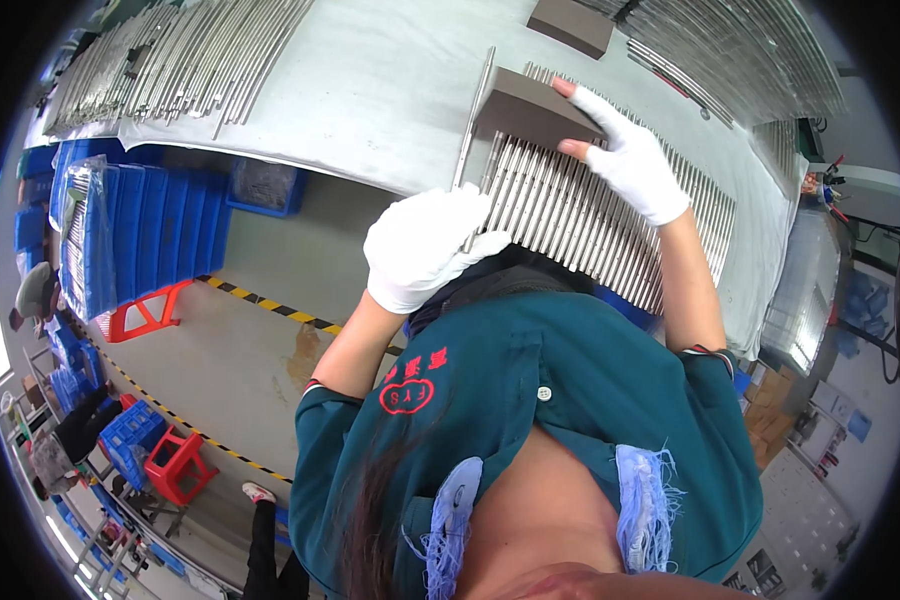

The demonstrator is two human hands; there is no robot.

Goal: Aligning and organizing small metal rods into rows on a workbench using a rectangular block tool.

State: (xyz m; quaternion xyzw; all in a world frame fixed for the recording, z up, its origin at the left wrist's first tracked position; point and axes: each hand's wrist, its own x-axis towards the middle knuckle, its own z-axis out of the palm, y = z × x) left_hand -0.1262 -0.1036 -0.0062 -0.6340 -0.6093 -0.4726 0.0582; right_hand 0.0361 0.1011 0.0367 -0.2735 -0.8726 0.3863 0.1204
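My left hand (425, 245), in a white glove, closes around the near part of a thin metal rod (475, 115). The rod stands out past the fingers toward the far side of the table, apart from the row at its right. My right hand (638, 165) wears a white glove with the thumb and forefinger tips bare. Those two fingers grip the right end of a dark grey-brown block (535, 108). The block lies across the far part of a row of similar metal rods (570, 212), laid side by side at the table's near edge.
Another dark block (571, 27) lies at the back. More rods fill the far left (185, 65) and far right (735, 50) of the pale-covered table (370, 95). Blue crates (165, 225) and a red stool (148, 312) stand on the floor at left. Another person's leg (262, 530) shows below.
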